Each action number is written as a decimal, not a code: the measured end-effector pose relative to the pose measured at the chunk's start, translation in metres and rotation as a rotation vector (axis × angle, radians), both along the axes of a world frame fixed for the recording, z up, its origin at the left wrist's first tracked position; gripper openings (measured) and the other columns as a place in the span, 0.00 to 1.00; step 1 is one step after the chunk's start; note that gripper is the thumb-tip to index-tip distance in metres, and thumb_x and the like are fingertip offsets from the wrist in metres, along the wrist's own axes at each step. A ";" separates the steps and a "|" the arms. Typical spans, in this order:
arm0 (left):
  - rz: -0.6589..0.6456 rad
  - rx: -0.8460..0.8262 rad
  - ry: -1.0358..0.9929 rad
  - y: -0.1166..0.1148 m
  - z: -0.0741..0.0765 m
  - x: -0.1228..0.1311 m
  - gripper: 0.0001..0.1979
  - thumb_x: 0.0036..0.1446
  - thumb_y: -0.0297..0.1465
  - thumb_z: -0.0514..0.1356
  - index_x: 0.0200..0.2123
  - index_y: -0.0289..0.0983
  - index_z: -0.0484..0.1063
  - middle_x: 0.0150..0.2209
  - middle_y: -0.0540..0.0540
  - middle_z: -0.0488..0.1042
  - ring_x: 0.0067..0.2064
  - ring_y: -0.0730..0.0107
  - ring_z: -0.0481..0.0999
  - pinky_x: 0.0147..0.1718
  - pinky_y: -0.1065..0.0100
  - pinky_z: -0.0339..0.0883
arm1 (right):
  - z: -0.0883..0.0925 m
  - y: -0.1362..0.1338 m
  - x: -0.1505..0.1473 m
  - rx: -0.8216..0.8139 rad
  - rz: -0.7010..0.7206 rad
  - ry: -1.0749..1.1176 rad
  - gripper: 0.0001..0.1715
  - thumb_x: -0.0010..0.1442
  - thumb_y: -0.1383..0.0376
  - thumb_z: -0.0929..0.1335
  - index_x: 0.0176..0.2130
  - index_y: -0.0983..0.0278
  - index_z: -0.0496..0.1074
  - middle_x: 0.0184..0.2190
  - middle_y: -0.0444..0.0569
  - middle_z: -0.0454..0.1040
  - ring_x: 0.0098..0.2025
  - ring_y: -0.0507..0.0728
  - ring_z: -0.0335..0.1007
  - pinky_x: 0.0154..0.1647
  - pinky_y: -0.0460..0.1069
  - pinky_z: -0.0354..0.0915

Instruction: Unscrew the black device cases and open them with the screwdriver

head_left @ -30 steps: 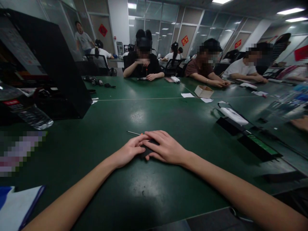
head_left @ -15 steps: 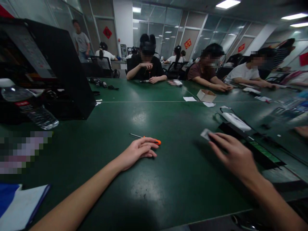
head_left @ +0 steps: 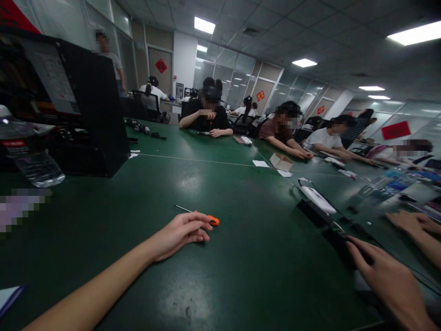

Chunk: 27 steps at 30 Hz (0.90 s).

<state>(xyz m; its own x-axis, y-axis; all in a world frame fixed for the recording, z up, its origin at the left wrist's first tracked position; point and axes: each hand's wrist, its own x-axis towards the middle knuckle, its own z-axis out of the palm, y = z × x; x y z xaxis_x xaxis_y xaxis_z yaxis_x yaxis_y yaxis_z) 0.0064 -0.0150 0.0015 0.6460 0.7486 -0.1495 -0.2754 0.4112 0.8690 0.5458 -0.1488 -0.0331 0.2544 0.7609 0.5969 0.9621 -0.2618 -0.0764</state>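
Note:
My left hand (head_left: pixel 184 233) rests on the green table, open, its fingers loosely stretched out. Partly under those fingers lies a screwdriver (head_left: pixel 213 220) with an orange and black handle; its thin shaft points to the left. At the right, my right hand (head_left: pixel 386 273) is closed on the near end of a long black case (head_left: pixel 314 214). Its thumb and fingers are at the edge of the case, and the fingertips are partly hidden. A white oblong device (head_left: pixel 317 200) with a cable lies just beyond the case.
A big black computer case (head_left: pixel 93 110) stands at left, with a water bottle (head_left: pixel 34 158) before it. Further off are a small open cardboard box (head_left: pixel 280 162) and white paper (head_left: pixel 261 163). Another person's hands (head_left: pixel 411 223) are at far right. Several people sit around the table.
My right hand has moved right and toward me, onto the black case; the small greyish piece it held no longer shows. My left hand stays by the screwdriver. The view has shifted.

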 end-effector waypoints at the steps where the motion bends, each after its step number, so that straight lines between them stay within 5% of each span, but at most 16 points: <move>1: -0.002 -0.001 -0.002 0.000 0.000 0.000 0.14 0.60 0.32 0.67 0.47 0.31 0.77 0.45 0.38 0.78 0.40 0.64 0.79 0.45 0.61 0.71 | 0.002 0.001 -0.002 -0.006 -0.012 -0.010 0.25 0.61 0.44 0.61 0.46 0.51 0.77 0.44 0.53 0.81 0.36 0.72 0.81 0.28 0.64 0.75; 6: -0.021 -0.018 -0.008 0.001 0.002 -0.001 0.13 0.61 0.31 0.66 0.47 0.31 0.77 0.44 0.39 0.78 0.40 0.65 0.78 0.45 0.62 0.71 | 0.011 0.009 -0.007 -0.008 -0.071 -0.066 0.31 0.64 0.44 0.60 0.50 0.59 0.78 0.48 0.56 0.80 0.43 0.72 0.80 0.35 0.64 0.76; 14: -0.051 -0.001 0.008 0.002 0.001 -0.002 0.12 0.62 0.31 0.65 0.48 0.31 0.77 0.45 0.38 0.78 0.41 0.65 0.78 0.46 0.61 0.71 | -0.007 0.016 -0.021 -0.007 -0.143 -0.129 0.32 0.67 0.50 0.58 0.53 0.65 0.78 0.47 0.57 0.81 0.40 0.66 0.79 0.32 0.57 0.74; 21: -0.057 -0.003 0.012 0.004 0.000 -0.001 0.12 0.61 0.31 0.65 0.46 0.31 0.77 0.44 0.39 0.78 0.40 0.65 0.78 0.47 0.61 0.70 | 0.015 0.024 -0.022 -0.092 0.020 -0.271 0.27 0.66 0.54 0.58 0.46 0.68 0.77 0.50 0.64 0.78 0.48 0.70 0.76 0.48 0.62 0.73; 27: -0.074 0.000 0.009 0.005 0.000 -0.002 0.12 0.62 0.31 0.64 0.47 0.31 0.77 0.44 0.39 0.78 0.41 0.65 0.78 0.46 0.61 0.69 | 0.031 0.043 0.009 -0.149 0.181 -0.020 0.20 0.59 0.51 0.61 0.38 0.61 0.75 0.45 0.58 0.81 0.47 0.66 0.78 0.49 0.58 0.71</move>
